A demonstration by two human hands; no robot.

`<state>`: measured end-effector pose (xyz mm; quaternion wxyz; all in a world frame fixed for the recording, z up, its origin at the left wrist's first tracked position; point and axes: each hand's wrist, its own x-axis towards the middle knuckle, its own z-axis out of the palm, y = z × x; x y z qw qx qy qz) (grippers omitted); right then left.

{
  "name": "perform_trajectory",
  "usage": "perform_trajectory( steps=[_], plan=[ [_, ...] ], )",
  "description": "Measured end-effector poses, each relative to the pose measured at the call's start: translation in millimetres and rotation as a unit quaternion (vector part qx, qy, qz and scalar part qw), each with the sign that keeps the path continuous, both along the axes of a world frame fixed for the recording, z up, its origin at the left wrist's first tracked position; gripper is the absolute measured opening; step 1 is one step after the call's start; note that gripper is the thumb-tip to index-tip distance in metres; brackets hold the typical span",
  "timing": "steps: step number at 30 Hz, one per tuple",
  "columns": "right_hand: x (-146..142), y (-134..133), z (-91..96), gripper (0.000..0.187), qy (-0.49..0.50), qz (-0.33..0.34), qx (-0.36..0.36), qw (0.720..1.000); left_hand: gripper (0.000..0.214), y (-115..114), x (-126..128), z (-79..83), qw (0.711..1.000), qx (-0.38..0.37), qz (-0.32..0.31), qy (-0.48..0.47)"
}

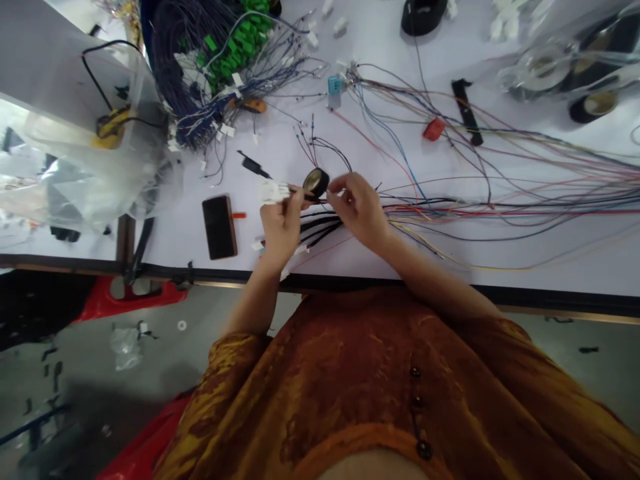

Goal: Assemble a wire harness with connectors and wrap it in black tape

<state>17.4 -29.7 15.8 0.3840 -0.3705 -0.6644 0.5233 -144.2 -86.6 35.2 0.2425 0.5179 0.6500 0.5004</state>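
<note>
The left hand (pixel 283 230) pinches a white connector (pixel 273 192), and the right hand (pixel 360 207) closes its fingertips (pixel 345 181) on black wires (pixel 323 230), with a roll of black electrical tape (pixel 316 183) between the hands. Coloured wires (pixel 500 207) fan across the worktop (pixel 175 200). A smartphone (pixel 219 227) lies just left, beyond it a bundled harness (pixel 215 67) and a plastic bag (pixel 85 133).

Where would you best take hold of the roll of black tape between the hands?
Pinch the roll of black tape across its rim, coming from above and the far side; it stands tilted on edge, while the left hand and right hand crowd its near side.
</note>
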Motion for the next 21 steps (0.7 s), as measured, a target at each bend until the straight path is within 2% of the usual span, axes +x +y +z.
perform_trajectory(
  steps=[1, 3, 4, 6, 8, 9, 13, 16, 18, 21],
  plan=[
    [-3, 11, 4.4, 0.011, 0.016, 0.004, -0.077, 0.997, 0.030, -4, 0, 0.4, 0.999, 0.006, -0.027, 0.036],
    [-9, 29, 9.7, 0.012, 0.048, 0.036, -0.242, 0.968, 0.025, -10, -1, -0.3, 0.995, 0.015, -0.066, 0.070],
    [-11, 36, 10.1, 0.009, 0.070, 0.045, -0.307, 0.948, 0.026, -11, -2, -1.9, 0.996, 0.014, -0.068, 0.061],
    [-12, 43, 6.6, 0.006, 0.128, 0.024, -0.378, 0.917, 0.031, -9, -6, -8.3, 1.000, 0.011, -0.028, -0.005],
    [-9, 43, -0.2, 0.010, 0.172, -0.011, -0.391, 0.904, 0.036, -2, -10, -18.1, 0.996, -0.002, 0.000, -0.088],
    [-6, 42, -3.7, 0.011, 0.180, -0.024, -0.388, 0.904, 0.037, 3, -12, -23.6, 0.993, -0.014, -0.008, -0.119],
    [6, 34, -11.6, 0.012, 0.160, -0.047, -0.367, 0.915, 0.035, 23, -14, -37.7, 0.986, -0.034, -0.094, -0.130],
    [11, 28, -9.7, 0.016, 0.154, -0.036, -0.337, 0.928, 0.025, 34, -11, -32.6, 0.988, -0.031, -0.083, -0.128],
    [13, 25, -6.6, 0.020, 0.156, -0.031, -0.321, 0.934, 0.020, 39, -8, -24.4, 0.986, -0.064, -0.072, -0.137],
    [16, 26, -2.5, 0.021, 0.155, -0.029, -0.322, 0.934, 0.018, 43, -6, -13.7, 0.978, -0.120, -0.092, -0.144]
  ],
)
